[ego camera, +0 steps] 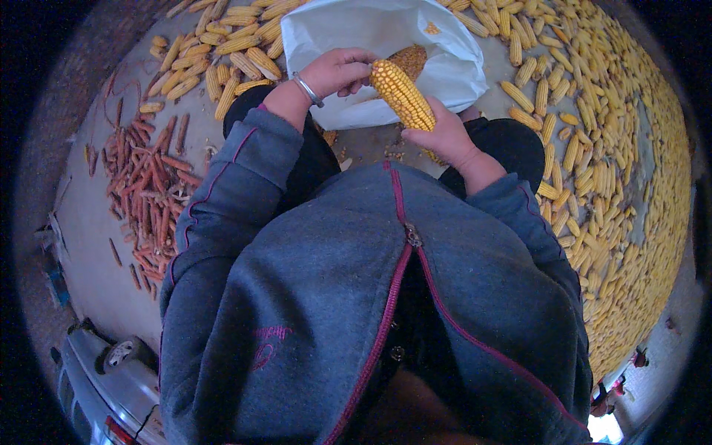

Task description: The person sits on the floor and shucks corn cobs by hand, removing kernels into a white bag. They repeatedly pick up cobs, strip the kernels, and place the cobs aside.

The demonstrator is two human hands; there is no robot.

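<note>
A yellow ear of corn (401, 93), full of kernels, is tilted above a white woven-looking sack (345, 33) whose mouth lies wide apart. My right hand (440, 133) or left cannot be confused here: the hand on the right side of the view holds the ear's lower end. On the left side, my left hand (340, 72), with a silver bangle at its wrist, has bent fingers at the ear's upper end; whether they press on it is unclear. Loose corn kernels (410, 60) lie inside the sack, partly hidden behind the ear.
Bare reddish corn cobs (150, 194) are heaped on the floor at left. Unshelled ears (239, 41) lie beyond the left knee, and a large spread of ears (606, 183) covers the right side. A silver car (105, 384) stands at lower left.
</note>
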